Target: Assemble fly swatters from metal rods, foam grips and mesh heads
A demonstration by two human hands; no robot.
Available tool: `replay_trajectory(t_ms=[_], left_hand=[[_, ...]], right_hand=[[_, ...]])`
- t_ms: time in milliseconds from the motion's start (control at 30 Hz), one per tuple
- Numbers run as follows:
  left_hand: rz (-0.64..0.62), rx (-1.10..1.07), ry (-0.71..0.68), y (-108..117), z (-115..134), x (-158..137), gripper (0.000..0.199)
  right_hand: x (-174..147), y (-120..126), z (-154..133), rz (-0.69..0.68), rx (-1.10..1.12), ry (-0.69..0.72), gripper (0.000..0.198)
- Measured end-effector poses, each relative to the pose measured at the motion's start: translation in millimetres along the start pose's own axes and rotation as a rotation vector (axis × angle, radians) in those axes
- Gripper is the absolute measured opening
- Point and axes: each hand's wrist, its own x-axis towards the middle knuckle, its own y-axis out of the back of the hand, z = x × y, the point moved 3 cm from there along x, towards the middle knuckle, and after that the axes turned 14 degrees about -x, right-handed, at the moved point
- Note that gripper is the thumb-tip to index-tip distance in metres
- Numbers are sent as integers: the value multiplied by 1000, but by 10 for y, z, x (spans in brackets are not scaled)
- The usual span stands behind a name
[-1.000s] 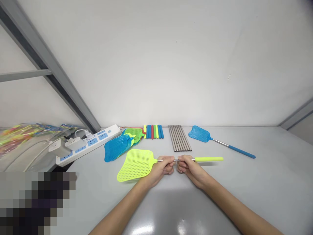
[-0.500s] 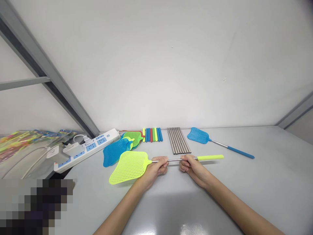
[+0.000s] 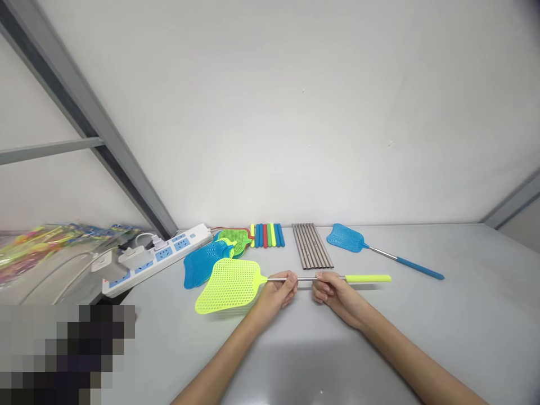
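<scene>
a: what is the surface (image 3: 464,326) carrying?

b: at the back it's carrying a blue swatter (image 3: 346,238) on the right, a row of metal rods (image 3: 312,247) in the middle, then coloured handles (image 3: 268,236).

a: and the yellow swatter (image 3: 230,286)?

b: it's hanging just above the surface, nearer us than the rods, its mesh head pointing left and its yellow grip (image 3: 368,278) pointing right. both hands are supporting it.

a: how are they sharing it?

b: the left hand (image 3: 276,292) is holding the thin shaft (image 3: 306,279) near the mesh head; the right hand (image 3: 335,292) is holding metal just beside the yellow grip. a short bare stretch is showing between them.

a: and the fingers?

b: on each hand they're curling in, thumb pressing from above, closed round the shaft with no gap i'm seeing.

a: so what is doing this well looking like?

b: i'm judging it's about working in line: both wrists moving level, force running along the shaft, never bending it. the left fingers should be bearing on metal, since the plastic neck is probably flexing more easily.
</scene>
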Motion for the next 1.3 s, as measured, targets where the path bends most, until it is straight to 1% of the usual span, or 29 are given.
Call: replay_trajectory(t_ms=[133, 233, 400, 700, 867, 1000, 1300], left_hand=[[-17, 36, -6, -53, 19, -23, 35], [-36, 45, -25, -76, 25, -33, 34], [-31, 51, -39, -86, 32, -40, 32], [-18, 65, -22, -128, -35, -43, 38], [24, 63, -16, -139, -30, -34, 41], [29, 72, -8, -148, -20, -37, 40], [-46, 160, -14, -151, 43, -53, 33]], right_hand=[[-12, -70, 12, -35, -9, -6, 35], [-12, -104, 28, -33, -13, -7, 35], [-26, -136, 47, -24, -53, 3, 35], [-48, -210, 48, -87, -88, 50, 33], [-40, -222, 48, -74, -104, 55, 33], [-38, -216, 46, -64, -85, 27, 33], [-25, -207, 53, -20, -33, -13, 32]])
